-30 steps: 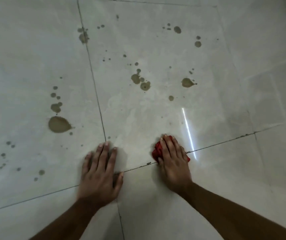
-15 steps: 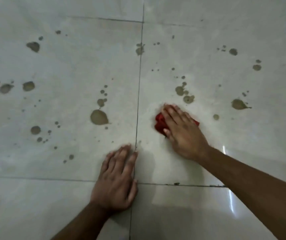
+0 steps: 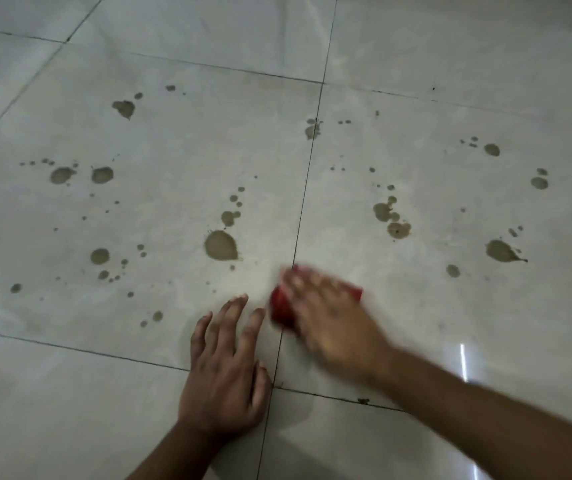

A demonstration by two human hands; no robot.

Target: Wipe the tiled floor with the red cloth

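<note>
Two hands are working low over the tiled floor (image 3: 416, 306): the right hand (image 3: 333, 327), blurred, is pressing flat-fingered on the soft, light red cloth (image 3: 281, 306) bunched beneath its fingers, best held from above, while the left hand (image 3: 225, 372) is bracing spread just beside it.

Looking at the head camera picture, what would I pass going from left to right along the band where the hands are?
Left hand flat on the tiled floor → red cloth → right hand pressing on it → bright light streak.
</note>
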